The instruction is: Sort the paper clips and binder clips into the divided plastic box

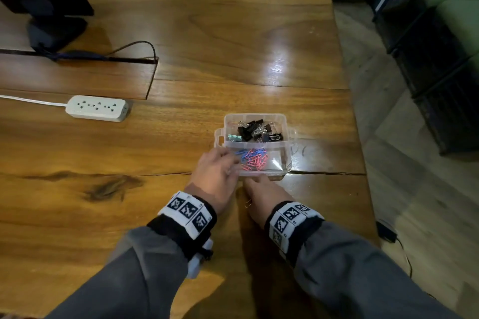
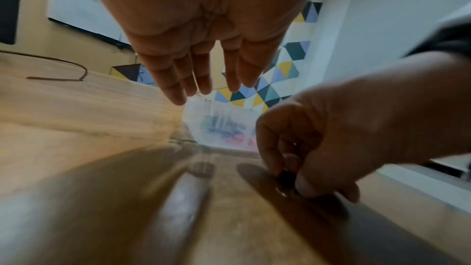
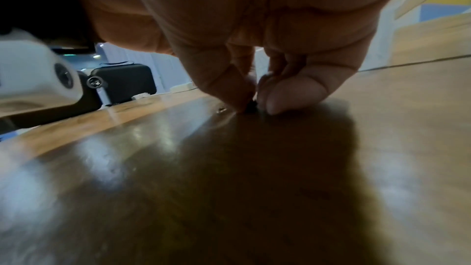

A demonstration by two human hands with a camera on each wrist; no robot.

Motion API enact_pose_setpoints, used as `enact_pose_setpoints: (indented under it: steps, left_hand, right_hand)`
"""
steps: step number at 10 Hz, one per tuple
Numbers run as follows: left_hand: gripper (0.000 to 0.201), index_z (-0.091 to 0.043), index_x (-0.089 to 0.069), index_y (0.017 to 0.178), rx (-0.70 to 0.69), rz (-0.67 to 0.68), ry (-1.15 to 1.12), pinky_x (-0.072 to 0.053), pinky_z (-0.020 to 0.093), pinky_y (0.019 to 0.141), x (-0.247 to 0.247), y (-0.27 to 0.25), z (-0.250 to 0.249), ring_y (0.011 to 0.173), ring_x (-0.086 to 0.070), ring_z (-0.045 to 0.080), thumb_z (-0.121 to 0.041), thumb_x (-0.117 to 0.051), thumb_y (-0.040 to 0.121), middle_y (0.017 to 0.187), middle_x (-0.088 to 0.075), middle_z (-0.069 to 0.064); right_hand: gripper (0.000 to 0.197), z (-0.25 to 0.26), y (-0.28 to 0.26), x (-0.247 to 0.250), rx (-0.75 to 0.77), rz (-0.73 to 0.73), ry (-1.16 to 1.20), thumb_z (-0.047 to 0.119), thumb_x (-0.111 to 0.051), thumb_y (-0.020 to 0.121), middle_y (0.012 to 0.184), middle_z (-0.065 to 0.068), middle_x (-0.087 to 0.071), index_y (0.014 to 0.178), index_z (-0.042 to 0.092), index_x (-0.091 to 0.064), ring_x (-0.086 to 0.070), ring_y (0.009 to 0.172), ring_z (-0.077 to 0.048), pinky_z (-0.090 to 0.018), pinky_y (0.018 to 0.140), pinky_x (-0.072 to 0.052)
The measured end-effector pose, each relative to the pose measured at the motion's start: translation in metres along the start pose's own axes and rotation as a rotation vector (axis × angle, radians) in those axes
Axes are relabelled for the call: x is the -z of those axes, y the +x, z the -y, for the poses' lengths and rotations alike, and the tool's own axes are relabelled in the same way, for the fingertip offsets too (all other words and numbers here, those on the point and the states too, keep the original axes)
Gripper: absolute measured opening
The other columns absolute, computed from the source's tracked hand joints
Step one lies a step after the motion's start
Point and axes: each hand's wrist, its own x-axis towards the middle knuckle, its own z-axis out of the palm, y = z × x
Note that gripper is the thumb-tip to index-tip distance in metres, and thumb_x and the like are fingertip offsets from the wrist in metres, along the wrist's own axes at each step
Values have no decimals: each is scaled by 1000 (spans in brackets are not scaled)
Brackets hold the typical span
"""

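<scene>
A clear divided plastic box (image 1: 259, 114) stands on the wooden table. Its far compartment holds several black binder clips (image 1: 259, 130); the near one holds pink and blue paper clips (image 1: 252, 159). My left hand (image 1: 228, 163) reaches over the box's near-left corner with straight fingers (image 2: 203, 86) and holds nothing. Just in front of the box's near wall, my right hand (image 1: 256, 184) is pressed down to the table. Its thumb and fingers pinch a small black binder clip (image 3: 251, 106), also seen from the left wrist as a dark binder clip (image 2: 286, 176). The box (image 2: 219, 124) looks blurred there.
A white power strip (image 1: 97, 108) lies at the left, with a monitor base (image 1: 55, 28) and a cable (image 1: 134, 45) behind it. A cable slot (image 1: 153, 77) cuts the tabletop. The table's right edge (image 1: 360, 137) runs close to the box; black crates (image 1: 440, 72) stand beyond.
</scene>
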Motion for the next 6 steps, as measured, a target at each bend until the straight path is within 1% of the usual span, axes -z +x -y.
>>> enact_pose_setpoints:
  steps: [1,2,3,4,5,6]
  left_hand:
    - [30,-15,-67,113,-55,17,50,-43,46,98,-3,-23,8,113,-50,30,-13,-67,83,124,-58,12]
    - [38,-19,-60,124,-97,116,146,-43,54,100,-6,-43,15,127,-43,33,-21,-61,86,146,-43,12]
    - [55,-26,-34,145,-110,247,289,-37,51,107,-9,-47,16,142,-21,30,-31,-46,92,162,-10,1]
    - [60,-26,-22,149,-85,335,375,-30,50,111,-13,-37,14,145,-7,28,-32,-45,94,162,9,-3]
    - [58,-26,-23,149,-40,342,363,-27,50,113,-13,-32,13,146,-2,26,-33,-45,95,161,14,-4]
    - [54,-26,-34,145,-96,274,320,-34,49,110,-3,-45,8,144,-14,27,-31,-49,94,162,-2,2]
  right_hand:
    - [32,0,-2,-3,50,18,-25,15,-62,83,119,-12,-52,112,18,-50,-59,98,-32,-42,84,-51]
    - [16,2,-8,10,78,32,99,12,-59,82,95,-8,-64,96,17,-54,-62,89,-29,-38,77,-51]
    - [16,-7,2,46,-24,-238,423,7,-65,78,73,-8,-64,74,17,-53,-62,70,-27,-37,64,-51]
    - [19,-15,20,90,-229,-411,781,4,-70,79,79,-10,-67,81,17,-56,-68,67,-28,-47,63,-60]
    - [24,-19,34,108,-236,-402,786,27,-72,85,97,-5,-66,103,19,-59,-68,84,-24,-48,75,-59]
    - [39,-24,23,120,-202,-449,635,36,-65,89,121,1,-62,124,21,-55,-60,105,-18,-43,89,-52]
